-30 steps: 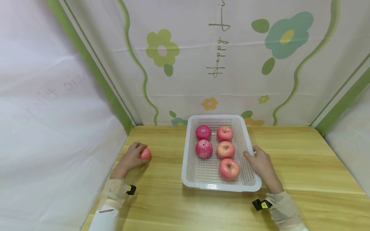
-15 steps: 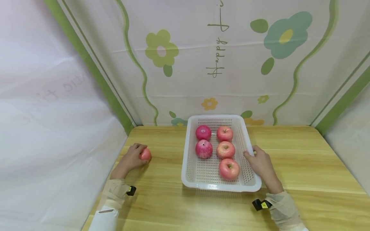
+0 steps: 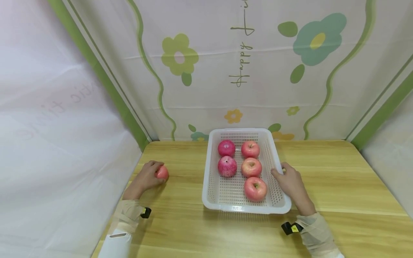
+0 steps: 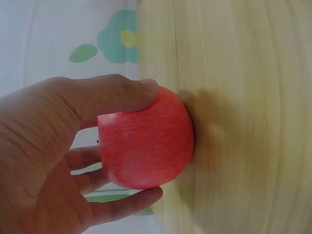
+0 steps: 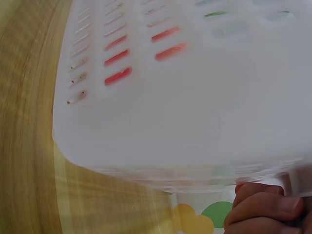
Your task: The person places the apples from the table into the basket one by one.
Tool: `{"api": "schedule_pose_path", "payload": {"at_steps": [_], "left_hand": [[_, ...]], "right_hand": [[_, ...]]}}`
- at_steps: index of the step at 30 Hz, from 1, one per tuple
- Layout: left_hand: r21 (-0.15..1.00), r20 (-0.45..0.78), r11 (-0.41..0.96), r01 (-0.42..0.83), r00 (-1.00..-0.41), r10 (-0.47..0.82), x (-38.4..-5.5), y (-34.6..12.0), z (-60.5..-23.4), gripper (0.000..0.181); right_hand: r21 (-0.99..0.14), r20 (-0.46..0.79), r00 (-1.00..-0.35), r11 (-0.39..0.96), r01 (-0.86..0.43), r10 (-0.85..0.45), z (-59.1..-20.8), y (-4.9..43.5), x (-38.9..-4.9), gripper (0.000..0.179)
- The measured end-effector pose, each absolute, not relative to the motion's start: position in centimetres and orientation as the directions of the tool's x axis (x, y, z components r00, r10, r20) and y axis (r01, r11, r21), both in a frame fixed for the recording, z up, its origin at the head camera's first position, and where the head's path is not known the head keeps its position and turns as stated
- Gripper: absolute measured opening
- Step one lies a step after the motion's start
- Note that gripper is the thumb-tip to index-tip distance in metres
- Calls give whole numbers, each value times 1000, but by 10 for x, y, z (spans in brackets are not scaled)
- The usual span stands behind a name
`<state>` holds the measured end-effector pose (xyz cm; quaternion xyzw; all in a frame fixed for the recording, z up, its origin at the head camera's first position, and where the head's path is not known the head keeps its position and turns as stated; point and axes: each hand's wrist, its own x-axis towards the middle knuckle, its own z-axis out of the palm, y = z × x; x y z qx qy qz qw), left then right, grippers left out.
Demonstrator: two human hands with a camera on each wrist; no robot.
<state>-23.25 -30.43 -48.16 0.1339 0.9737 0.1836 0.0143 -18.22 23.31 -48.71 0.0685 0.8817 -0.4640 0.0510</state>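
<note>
My left hand (image 3: 149, 175) grips a pinkish-red apple (image 3: 162, 172) at the left side of the table. In the left wrist view the thumb lies along one side of that apple (image 4: 146, 144) and the fingers are spread around the other, with its far side against the wood. My right hand (image 3: 291, 182) holds the right rim of a white perforated plastic basket (image 3: 246, 208), thumb over the edge. Inside, two darker magenta fruits (image 3: 227, 166) form a left column and three apples (image 3: 255, 189) a right one. The right wrist view shows curled fingers (image 5: 263, 207) beneath the rim.
A wood-grain table (image 3: 180, 229) carries everything. Behind it hangs a white curtain (image 3: 206, 86) printed with flowers, and another white cloth (image 3: 64, 125) closes off the left side. Black wrist cameras (image 3: 292, 228) are strapped on with wrapping.
</note>
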Motion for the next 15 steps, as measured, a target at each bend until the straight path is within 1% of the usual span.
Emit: {"api": "schedule_pose_path", "payload": {"at_steps": [15], "left_hand": [[354,44,893,279,-958,282,-236,-307,-471,70]], "right_hand": [[-808,-147,-986,565,164,76,-487,233,-182,58]]}}
